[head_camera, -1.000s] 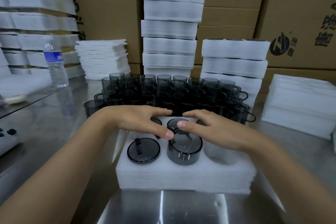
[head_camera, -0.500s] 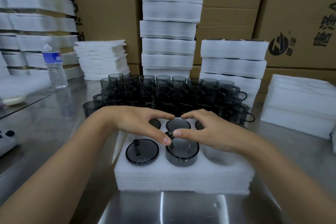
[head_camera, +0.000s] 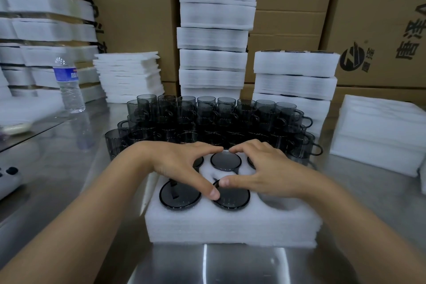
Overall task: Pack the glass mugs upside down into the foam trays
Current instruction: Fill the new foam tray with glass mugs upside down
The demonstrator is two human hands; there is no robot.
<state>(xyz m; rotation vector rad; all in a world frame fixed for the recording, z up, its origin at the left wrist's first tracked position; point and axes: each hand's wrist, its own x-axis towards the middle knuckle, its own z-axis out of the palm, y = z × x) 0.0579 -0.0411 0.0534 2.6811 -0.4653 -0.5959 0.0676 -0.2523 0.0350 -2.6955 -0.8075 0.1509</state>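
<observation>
Here, in the head view, the tray (head_camera: 230, 226) sits on the bench (head_camera: 69, 168) straight ahead, its long side running left to right. Both hands lie over it. The left hand (head_camera: 175, 165) and right hand (head_camera: 267, 173) are spread wide and grip nothing. Their thumbs meet on the upturned base of the middle mug (head_camera: 237, 199) in the near row, pressing it, and the fingers (head_camera: 207, 148) arch to the far rim of the back mug (head_camera: 226, 160).

The left mug (head_camera: 179, 195) is seated upside down just beside it. The back row looks full, though the hands hide part of its end mugs.

One pocket (head_camera: 274, 202) shows bare foam, at the near right corner, just below the right palm. The right hand is plainly the nearer to it.

The loose mugs (head_camera: 207, 117) stand mouth-up in a block beyond the tray, past the fingertips, with handles mostly to the right. The next mug, I judge, lies forward of both hands. It needs turning over on the way back to that corner.
</observation>
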